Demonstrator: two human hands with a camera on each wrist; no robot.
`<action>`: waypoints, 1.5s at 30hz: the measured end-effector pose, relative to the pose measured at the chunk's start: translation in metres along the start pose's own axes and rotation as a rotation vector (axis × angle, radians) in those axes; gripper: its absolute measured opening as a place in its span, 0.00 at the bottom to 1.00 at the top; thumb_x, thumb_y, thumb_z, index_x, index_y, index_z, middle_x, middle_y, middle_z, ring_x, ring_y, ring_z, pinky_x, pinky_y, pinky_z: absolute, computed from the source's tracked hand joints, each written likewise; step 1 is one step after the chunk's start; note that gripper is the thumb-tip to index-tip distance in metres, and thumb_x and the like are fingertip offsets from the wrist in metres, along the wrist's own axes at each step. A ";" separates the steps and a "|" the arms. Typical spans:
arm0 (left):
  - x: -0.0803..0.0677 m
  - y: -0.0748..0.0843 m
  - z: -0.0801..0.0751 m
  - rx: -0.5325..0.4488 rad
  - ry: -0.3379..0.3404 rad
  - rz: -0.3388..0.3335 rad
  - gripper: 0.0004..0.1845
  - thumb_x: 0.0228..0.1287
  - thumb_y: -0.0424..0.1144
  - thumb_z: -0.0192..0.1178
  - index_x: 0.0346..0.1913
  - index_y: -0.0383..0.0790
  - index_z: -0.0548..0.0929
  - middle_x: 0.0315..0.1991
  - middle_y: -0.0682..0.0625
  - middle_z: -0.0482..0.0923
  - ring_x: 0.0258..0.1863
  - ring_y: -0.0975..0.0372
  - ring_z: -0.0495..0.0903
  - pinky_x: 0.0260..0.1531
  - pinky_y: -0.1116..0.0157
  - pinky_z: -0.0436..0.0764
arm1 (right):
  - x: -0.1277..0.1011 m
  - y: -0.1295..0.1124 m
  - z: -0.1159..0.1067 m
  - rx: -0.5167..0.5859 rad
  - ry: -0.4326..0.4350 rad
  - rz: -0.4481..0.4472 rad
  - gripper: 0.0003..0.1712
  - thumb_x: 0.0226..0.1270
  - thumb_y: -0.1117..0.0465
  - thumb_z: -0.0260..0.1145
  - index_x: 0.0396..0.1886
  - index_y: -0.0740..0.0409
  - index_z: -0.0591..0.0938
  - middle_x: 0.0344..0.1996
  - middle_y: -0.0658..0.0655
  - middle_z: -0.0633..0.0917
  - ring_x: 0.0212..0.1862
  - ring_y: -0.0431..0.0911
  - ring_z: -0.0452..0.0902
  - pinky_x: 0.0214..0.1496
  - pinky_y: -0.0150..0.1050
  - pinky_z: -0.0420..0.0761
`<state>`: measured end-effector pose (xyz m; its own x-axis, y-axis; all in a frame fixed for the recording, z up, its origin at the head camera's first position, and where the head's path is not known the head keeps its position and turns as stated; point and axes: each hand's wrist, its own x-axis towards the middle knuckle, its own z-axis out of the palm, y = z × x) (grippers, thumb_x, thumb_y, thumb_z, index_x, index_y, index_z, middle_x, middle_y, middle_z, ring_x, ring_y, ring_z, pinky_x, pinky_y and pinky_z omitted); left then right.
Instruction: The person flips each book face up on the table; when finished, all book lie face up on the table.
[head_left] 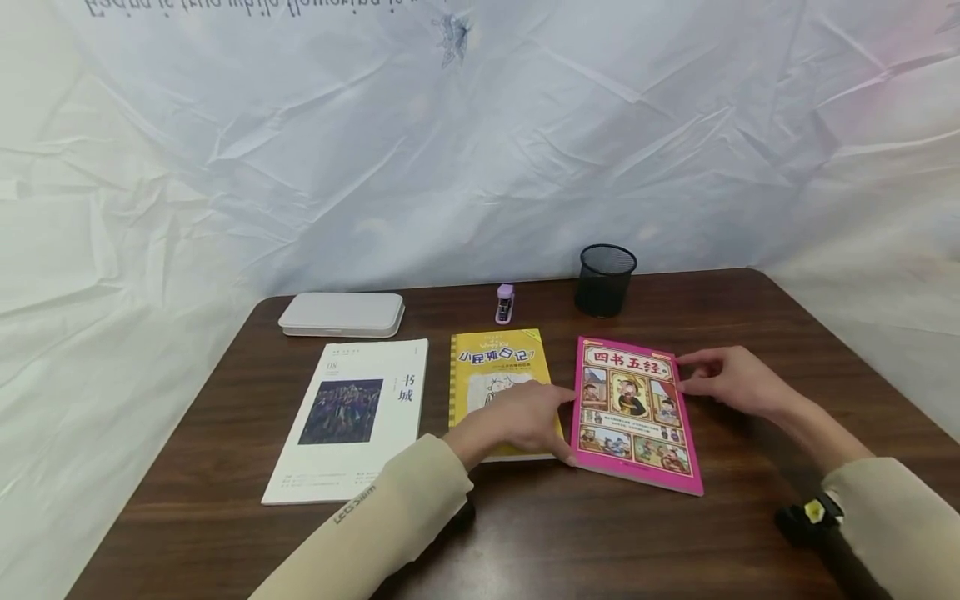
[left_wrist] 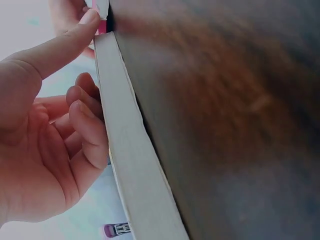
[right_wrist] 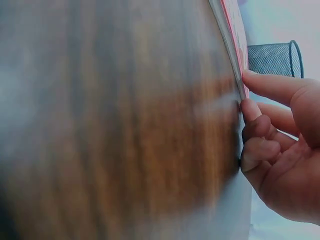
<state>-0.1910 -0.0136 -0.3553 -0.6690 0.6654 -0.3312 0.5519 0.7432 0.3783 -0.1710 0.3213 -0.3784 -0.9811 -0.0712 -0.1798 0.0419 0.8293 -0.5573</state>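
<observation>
Three books in a row on the brown table [head_left: 720, 325], and both hands are on the pink book [head_left: 636, 414], which lies flat at the right end of the row, roughly 5 o'clock from the black mesh cup [head_left: 604, 279]. Its left edge is just beside the yellow book [head_left: 497, 375], maybe overlapping a bit, can't tell.

Left hand [head_left: 517, 421] lies over the lower part of the yellow book w/ fingertips at the pink book's left edge. In the left wrist view the thumb [left_wrist: 60, 47] sticks out straight toward a pink corner while the other fingers [left_wrist: 87, 125] are curled loosely against a book's page edge. Not really a grip imo.

Right hand [head_left: 731, 382] is at the pink book's right edge near the top corner. Right wrist view shows the thumb on top of the edge and bent fingers [right_wrist: 257, 135] below it, so a light pinch.

How far along: the pink book looks flat or barely raised, so I'd say it's early, the lift or shift is only being set up.

White book [head_left: 352, 417] sits at 9 o'clock from the yellow one, untouched. Behind: a white case [head_left: 342, 314] and a small purple thing [head_left: 505, 302], stapler maybe.
</observation>
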 end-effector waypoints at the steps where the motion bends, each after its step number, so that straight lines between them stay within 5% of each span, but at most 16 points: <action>1: 0.000 0.000 0.000 -0.003 -0.003 -0.002 0.50 0.56 0.61 0.79 0.79 0.50 0.71 0.75 0.55 0.75 0.73 0.58 0.74 0.72 0.58 0.73 | -0.002 0.000 0.000 0.008 -0.015 -0.001 0.40 0.70 0.50 0.74 0.71 0.74 0.74 0.31 0.53 0.81 0.26 0.43 0.71 0.27 0.36 0.71; 7: 0.000 0.001 -0.001 -0.003 0.000 -0.020 0.50 0.55 0.60 0.79 0.79 0.51 0.70 0.75 0.55 0.75 0.74 0.57 0.74 0.72 0.56 0.74 | -0.018 -0.004 -0.002 0.079 -0.175 -0.032 0.51 0.68 0.51 0.77 0.78 0.75 0.64 0.28 0.53 0.81 0.25 0.41 0.72 0.27 0.35 0.72; 16: 0.000 0.002 -0.001 0.009 -0.002 -0.042 0.50 0.55 0.61 0.79 0.79 0.51 0.70 0.75 0.55 0.75 0.73 0.57 0.74 0.72 0.56 0.73 | -0.032 -0.016 0.002 0.125 -0.305 -0.031 0.62 0.61 0.52 0.81 0.82 0.74 0.54 0.28 0.53 0.78 0.29 0.42 0.72 0.29 0.34 0.70; 26: 0.000 0.005 0.001 0.030 0.003 -0.032 0.49 0.55 0.64 0.78 0.78 0.52 0.72 0.72 0.55 0.77 0.70 0.59 0.75 0.71 0.57 0.74 | -0.033 -0.016 0.004 0.099 -0.315 -0.019 0.66 0.58 0.52 0.83 0.83 0.73 0.51 0.28 0.53 0.76 0.29 0.44 0.70 0.29 0.34 0.68; 35: 0.001 0.013 0.003 0.044 0.039 -0.037 0.48 0.53 0.64 0.78 0.74 0.49 0.74 0.66 0.54 0.82 0.62 0.60 0.80 0.62 0.59 0.80 | -0.041 -0.009 0.002 0.096 -0.279 -0.069 0.56 0.64 0.53 0.79 0.81 0.73 0.59 0.27 0.52 0.77 0.28 0.40 0.70 0.28 0.34 0.69; 45: 0.003 0.016 0.007 0.047 0.057 -0.033 0.44 0.52 0.67 0.78 0.69 0.50 0.78 0.60 0.55 0.84 0.50 0.64 0.79 0.55 0.61 0.81 | -0.045 -0.014 0.002 0.012 -0.369 -0.066 0.73 0.55 0.50 0.84 0.83 0.74 0.46 0.32 0.54 0.74 0.32 0.43 0.68 0.30 0.35 0.66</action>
<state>-0.1809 0.0007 -0.3561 -0.7141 0.6361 -0.2922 0.5506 0.7682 0.3266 -0.1272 0.3113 -0.3644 -0.8480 -0.3208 -0.4220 -0.0144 0.8097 -0.5866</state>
